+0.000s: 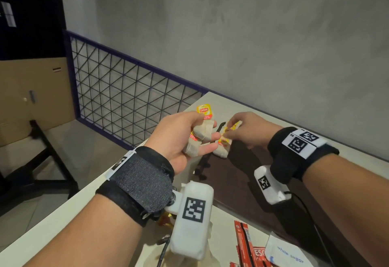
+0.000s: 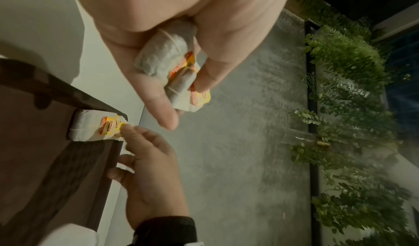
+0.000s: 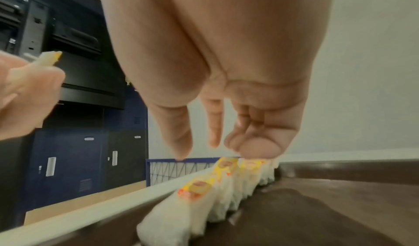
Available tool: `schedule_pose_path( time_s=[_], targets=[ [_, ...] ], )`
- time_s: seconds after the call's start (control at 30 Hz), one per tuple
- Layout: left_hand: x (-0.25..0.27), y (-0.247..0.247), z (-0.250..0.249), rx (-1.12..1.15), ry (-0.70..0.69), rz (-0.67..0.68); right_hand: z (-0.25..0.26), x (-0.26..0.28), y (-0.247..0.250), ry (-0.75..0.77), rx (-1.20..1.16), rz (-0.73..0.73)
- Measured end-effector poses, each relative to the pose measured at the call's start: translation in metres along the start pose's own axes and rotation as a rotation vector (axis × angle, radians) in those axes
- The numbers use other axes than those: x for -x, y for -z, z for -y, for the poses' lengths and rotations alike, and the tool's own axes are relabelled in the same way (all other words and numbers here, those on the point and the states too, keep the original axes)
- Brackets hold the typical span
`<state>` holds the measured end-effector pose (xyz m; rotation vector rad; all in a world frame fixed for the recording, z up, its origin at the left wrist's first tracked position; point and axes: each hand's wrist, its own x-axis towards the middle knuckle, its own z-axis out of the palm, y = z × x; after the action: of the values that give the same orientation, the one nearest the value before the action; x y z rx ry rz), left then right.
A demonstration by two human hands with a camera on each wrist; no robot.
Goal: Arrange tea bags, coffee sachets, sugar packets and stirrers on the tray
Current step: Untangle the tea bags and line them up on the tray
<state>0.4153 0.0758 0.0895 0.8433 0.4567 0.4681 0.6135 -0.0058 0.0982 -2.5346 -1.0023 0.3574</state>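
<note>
Clutching a bundle of soft white paper tea bags with yellow-and-red tags (image 1: 200,138), the left hand (image 1: 181,140) curls round them, just left of the right hand (image 1: 246,132). That hand's fingertips touch the tags of a row of the same tea bags (image 3: 204,192) along the dark brown wooden tray (image 1: 242,182) edge — whether they pinch one, I cannot tell. A nudge there could topple the row; the loose bundle could shed a bag. One tag reads "Lipton"; a white paper sachet (image 1: 288,254) below the wrists reads "white sugar".
</note>
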Motion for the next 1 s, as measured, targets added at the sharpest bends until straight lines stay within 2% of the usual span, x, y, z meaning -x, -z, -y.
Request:
schedule_pose_path(
  time_s=[0.07,0.1,0.17,0.23,0.33,0.47,0.67,0.9,1.0],
  targets=[
    [0.0,-0.001,0.001,-0.022,-0.019,0.008,0.007,0.005,0.009,0.037,-0.126,-0.117],
    [0.001,-0.001,0.002,-0.031,-0.027,0.017,0.011,0.009,0.014,0.059,-0.254,-0.124],
    [0.001,-0.002,0.003,-0.056,-0.038,0.035,0.023,0.023,0.025,0.102,-0.528,-0.033],
    [0.002,-0.002,0.004,-0.078,-0.04,0.057,0.034,0.039,0.035,0.157,-0.68,0.099],
    [0.003,-0.003,0.006,-0.114,-0.045,0.096,0.046,0.059,0.039,0.232,-0.685,0.206],
    [0.004,-0.004,0.007,-0.13,-0.047,0.115,0.047,0.068,0.031,0.256,-0.584,0.098],
    [0.001,-0.002,0.008,-0.079,-0.058,0.075,0.039,0.071,0.03,0.24,-0.664,-0.024],
    [-0.002,-0.002,0.012,-0.082,-0.09,0.092,0.035,0.074,0.021,0.172,-0.799,-0.013],
    [-0.004,-0.001,0.012,-0.066,-0.103,0.088,0.035,0.073,0.02,0.134,-0.779,0.017]
  ],
)
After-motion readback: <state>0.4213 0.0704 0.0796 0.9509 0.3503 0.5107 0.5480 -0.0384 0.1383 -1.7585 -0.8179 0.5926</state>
